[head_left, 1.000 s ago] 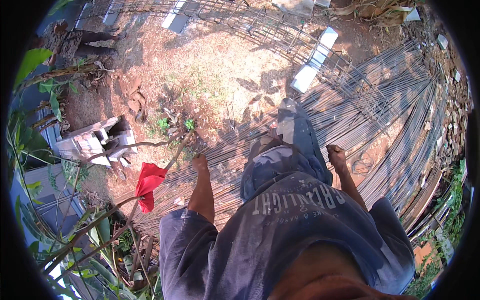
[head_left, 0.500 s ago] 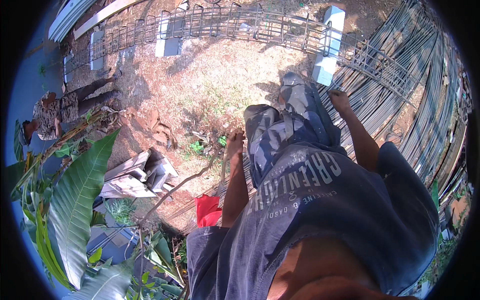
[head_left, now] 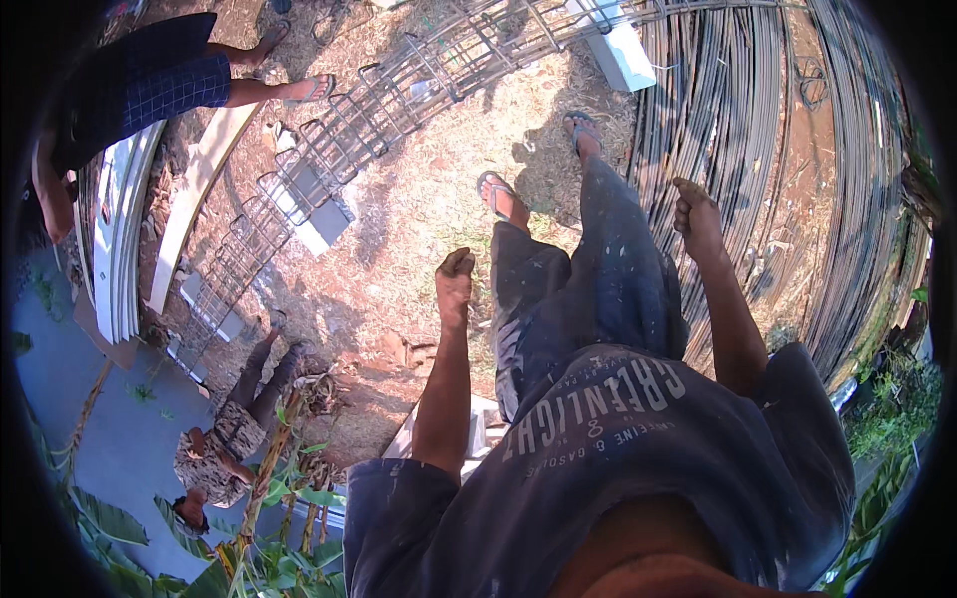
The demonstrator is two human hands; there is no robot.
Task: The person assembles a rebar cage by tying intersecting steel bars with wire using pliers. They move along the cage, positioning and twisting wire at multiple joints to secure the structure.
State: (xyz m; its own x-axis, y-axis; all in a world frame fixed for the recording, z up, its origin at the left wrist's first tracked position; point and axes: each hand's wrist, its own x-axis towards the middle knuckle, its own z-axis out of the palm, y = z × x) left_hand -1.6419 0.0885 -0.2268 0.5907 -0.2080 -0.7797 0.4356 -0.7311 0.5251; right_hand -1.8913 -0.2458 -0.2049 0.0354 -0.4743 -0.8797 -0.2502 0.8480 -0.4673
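My left hand (head_left: 456, 279) is raised in front of me with its fingers curled in, and nothing shows in it. Dry, straw-strewn ground lies beneath it, beside my sandalled left foot (head_left: 506, 202). On the other side, my right hand (head_left: 697, 214) makes a loose fist, with nothing visible inside. It hangs over the near-left part of a long pile of steel rods (head_left: 718, 110). Ahead, a rebar cage (head_left: 461, 82) runs in a curve across the ground, resting on pale blocks, one of them (head_left: 626, 58) near the rods. Neither hand touches the cage.
One person (head_left: 169, 90) in checked shorts stands at the far left beyond the cage. Another person (head_left: 219, 453) in a patterned top is at the left. White corrugated sheets (head_left: 128, 234) and a wooden plank (head_left: 204, 184) lie between them. Leafy plants (head_left: 289, 558) grow at the lower left.
My view has turned left, and my feet now show in a step. Both hands have swung, still closed. The person in checked shorts has come into view; the large leaf beside me has left it.
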